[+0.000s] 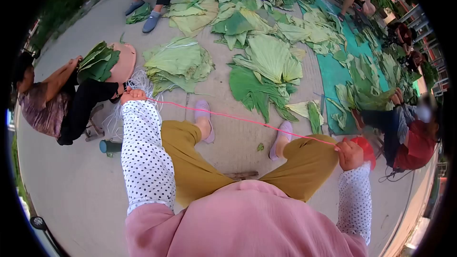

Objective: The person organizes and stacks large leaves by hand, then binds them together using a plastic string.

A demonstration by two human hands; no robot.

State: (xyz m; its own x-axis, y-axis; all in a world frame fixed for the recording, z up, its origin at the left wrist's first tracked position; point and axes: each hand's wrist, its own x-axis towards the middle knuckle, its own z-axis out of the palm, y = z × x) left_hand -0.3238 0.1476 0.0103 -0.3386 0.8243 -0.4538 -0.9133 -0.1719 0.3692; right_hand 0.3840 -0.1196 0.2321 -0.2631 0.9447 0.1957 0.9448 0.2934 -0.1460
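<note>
Left hand and right hand, well apart, each close around the pink string, stretched between them

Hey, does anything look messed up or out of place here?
The white string on the left lies in a loose tangle, and a leaf scrap sits apart from the leaf piles. The pink cord shows no visible knot.

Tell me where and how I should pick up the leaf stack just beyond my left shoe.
Probably grip the leaf stack by its two side edges, coming in low from your side, fingers underneath and thumbs on top. It lies flat and wide in loose layers, so a one-edge pinch might shed leaves. Your left hand and right hand hold the pink string, so free them first.
</note>
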